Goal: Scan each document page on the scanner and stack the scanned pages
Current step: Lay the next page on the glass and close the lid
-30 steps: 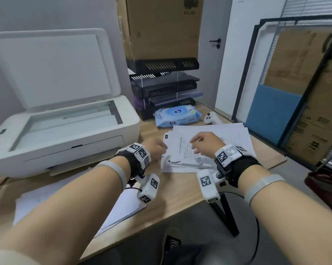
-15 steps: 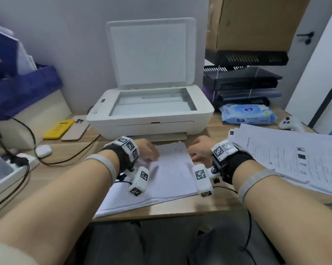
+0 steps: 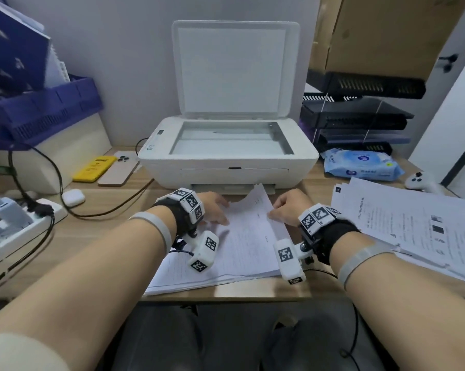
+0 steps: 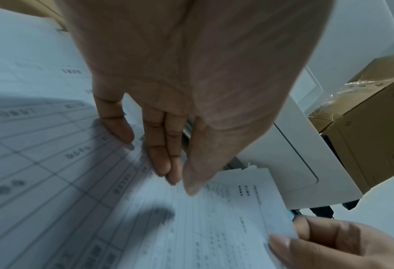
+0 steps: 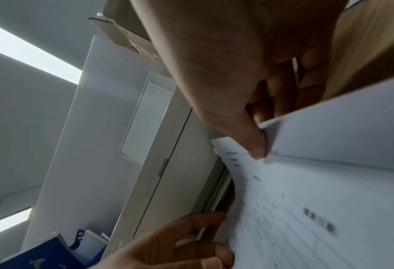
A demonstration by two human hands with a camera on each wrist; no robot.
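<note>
Fingers [image 5: 257,145] of the right hand [image 3: 288,208] pinch a printed white page [image 3: 255,218]; the left hand [image 3: 212,207] lies flat on it. Judged next: lift it onto the white scanner [image 3: 230,145] glass.

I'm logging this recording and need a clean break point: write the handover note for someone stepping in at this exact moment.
Right hand pinches the right edge of the top sheet, lifting it off the stack in front of the scanner.
Left hand lies flat, fingers straight, pressing the stack down.
Scanner lid is up and the glass bare.
A second, fanned pile of pages lies on the desk to the right.
Done: which pile is already scanned cannot be told.
Left: probably lay the lifted sheet on the glass, scan it, stack it, repeat.
</note>
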